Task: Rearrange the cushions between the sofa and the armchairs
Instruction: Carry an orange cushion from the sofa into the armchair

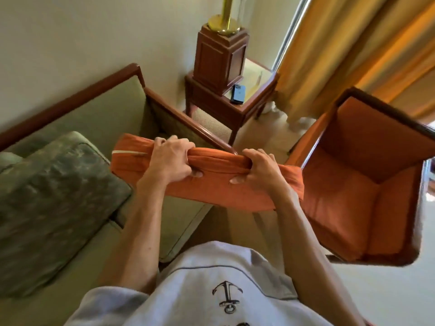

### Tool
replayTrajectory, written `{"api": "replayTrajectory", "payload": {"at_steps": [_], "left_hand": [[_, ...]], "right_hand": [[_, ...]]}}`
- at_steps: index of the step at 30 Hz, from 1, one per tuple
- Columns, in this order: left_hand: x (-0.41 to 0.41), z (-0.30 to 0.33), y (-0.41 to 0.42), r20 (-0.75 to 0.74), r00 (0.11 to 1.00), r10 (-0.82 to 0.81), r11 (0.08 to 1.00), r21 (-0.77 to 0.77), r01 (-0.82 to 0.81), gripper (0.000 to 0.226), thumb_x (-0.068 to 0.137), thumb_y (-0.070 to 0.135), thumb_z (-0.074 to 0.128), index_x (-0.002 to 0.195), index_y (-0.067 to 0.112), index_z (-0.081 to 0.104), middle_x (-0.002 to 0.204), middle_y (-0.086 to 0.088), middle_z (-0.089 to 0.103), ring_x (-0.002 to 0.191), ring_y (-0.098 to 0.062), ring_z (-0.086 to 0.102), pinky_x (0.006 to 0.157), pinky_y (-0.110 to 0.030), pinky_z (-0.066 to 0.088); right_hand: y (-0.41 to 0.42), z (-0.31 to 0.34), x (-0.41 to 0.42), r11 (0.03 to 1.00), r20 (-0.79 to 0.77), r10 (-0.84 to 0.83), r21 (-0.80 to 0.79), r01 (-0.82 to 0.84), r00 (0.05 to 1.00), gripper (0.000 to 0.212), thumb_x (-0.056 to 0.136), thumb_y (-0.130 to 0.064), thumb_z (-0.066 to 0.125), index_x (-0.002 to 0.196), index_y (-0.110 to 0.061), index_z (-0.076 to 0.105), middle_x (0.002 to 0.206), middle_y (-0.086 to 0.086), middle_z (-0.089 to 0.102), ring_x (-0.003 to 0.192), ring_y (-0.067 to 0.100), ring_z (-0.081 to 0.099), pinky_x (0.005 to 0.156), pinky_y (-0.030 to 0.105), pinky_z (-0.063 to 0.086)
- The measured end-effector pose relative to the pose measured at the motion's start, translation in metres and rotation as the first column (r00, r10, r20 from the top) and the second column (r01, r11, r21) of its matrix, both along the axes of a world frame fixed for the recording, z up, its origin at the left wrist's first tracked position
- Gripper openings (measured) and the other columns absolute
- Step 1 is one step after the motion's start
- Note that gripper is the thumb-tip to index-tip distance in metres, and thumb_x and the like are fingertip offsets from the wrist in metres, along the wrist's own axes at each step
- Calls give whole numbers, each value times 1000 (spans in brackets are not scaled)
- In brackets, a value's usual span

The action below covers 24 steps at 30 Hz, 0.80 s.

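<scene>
A person looks down at both bare hands holding one rectangular orange fabric cushion (211, 182) in the air in front of their chest. The left hand (170, 161) and the right hand (257, 171) sit side by side on the cushion's upper edge, each grip clamped on the cloth, fingers curled over the top and thumbs pressing the near face, so the fabric bunches into a ridge between them. A pale zip line shows near the cushion's left end.

The cushion hangs between two seats. To its left stands a pale green upholstered sofa with a dark polished wood frame (98, 107); the cushion's left end is above the sofa's seat, by the wooden arm. On that seat, further left of the orange cushion, lies one mottled grey-green square cushion with a velvety sheen (54, 205). To the right of the orange cushion stands one orange upholstered armchair with a dark wood frame (357, 191); its seat holds no loose cushion that can be seen.

Beyond the orange cushion is a small square reddish-brown wooden desk with a glass top (237, 107). On it stand one box-shaped wooden lamp base with a brass stem (221, 57) and one blue smartphone lying face down (237, 94). Golden-yellow pleated curtains (348, 50) hang behind the armchair. The person wears a white shirt with a black anchor emblem (221, 285).
</scene>
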<state>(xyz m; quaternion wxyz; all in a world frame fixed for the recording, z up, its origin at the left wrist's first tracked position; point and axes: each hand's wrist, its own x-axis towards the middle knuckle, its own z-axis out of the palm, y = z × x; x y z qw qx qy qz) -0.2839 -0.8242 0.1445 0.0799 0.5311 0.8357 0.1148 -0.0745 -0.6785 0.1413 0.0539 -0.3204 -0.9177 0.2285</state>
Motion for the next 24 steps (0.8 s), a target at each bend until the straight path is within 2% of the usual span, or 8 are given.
{"api": "replayTrajectory", "payload": {"at_steps": [5, 7, 9, 10, 14, 17, 21, 24], "left_hand": [[68, 37, 70, -12, 986, -166, 980, 112, 166, 55, 62, 62, 85, 105, 31, 69, 108, 6, 70, 108, -21, 59, 97, -46, 34], [102, 48, 98, -9, 975, -220, 963, 156, 219, 53, 59, 66, 84, 98, 34, 69, 102, 9, 71, 104, -20, 60, 93, -43, 34], [144, 57, 129, -8, 957, -289, 941, 184, 285, 47, 59, 67, 84, 86, 36, 60, 93, 13, 66, 98, -18, 58, 86, -38, 30], [166, 59, 143, -6, 947, -322, 928, 197, 317, 47, 60, 68, 83, 85, 37, 58, 90, 15, 63, 96, -17, 57, 84, -36, 27], [247, 66, 201, 14, 906, -423, 878, 255, 406, 55, 61, 71, 81, 95, 29, 69, 95, 11, 67, 96, -15, 56, 87, -35, 26], [302, 72, 240, 40, 865, -500, 843, 254, 475, 54, 60, 69, 82, 91, 27, 71, 89, 11, 65, 93, -16, 56, 90, -40, 32], [359, 73, 295, 42, 810, -584, 782, 297, 548, 52, 61, 66, 84, 87, 22, 72, 84, 14, 56, 87, -14, 51, 86, -39, 31], [392, 69, 336, 3, 769, -639, 724, 338, 601, 53, 61, 64, 85, 91, 21, 74, 82, 17, 48, 85, -11, 43, 86, -41, 33]], "right_hand": [[32, 44, 93, 984, -153, -180, -19, 179, 972, 51, 64, -42, 91, 98, -18, 60, 80, -18, 44, 89, 8, 40, 87, 37, 32], [49, 54, 136, 963, -199, -269, -56, 263, 942, 51, 63, -41, 92, 95, -19, 60, 81, -17, 44, 79, -1, 35, 84, 31, 30], [70, 61, 185, 941, -221, -339, -74, 331, 915, 50, 60, -43, 93, 89, -20, 59, 82, -15, 46, 80, -3, 37, 82, 29, 29], [80, 64, 209, 931, -226, -365, -73, 358, 903, 50, 59, -44, 93, 87, -22, 58, 82, -14, 47, 81, -2, 38, 81, 29, 29], [117, 74, 298, 899, -252, -423, 1, 437, 870, 50, 59, -43, 93, 87, -20, 59, 79, -15, 46, 78, 3, 38, 84, 30, 29], [140, 77, 355, 879, -247, -446, 64, 473, 861, 51, 61, -45, 91, 89, -18, 59, 79, -19, 47, 82, 6, 39, 86, 31, 29], [181, 81, 415, 839, -247, -511, 64, 540, 823, 49, 62, -42, 92, 90, -18, 61, 80, -19, 45, 84, 13, 44, 85, 33, 32], [217, 79, 452, 813, -210, -558, 52, 579, 803, 49, 57, -47, 93, 83, -28, 57, 82, -12, 49, 82, 20, 49, 81, 36, 39]]}}
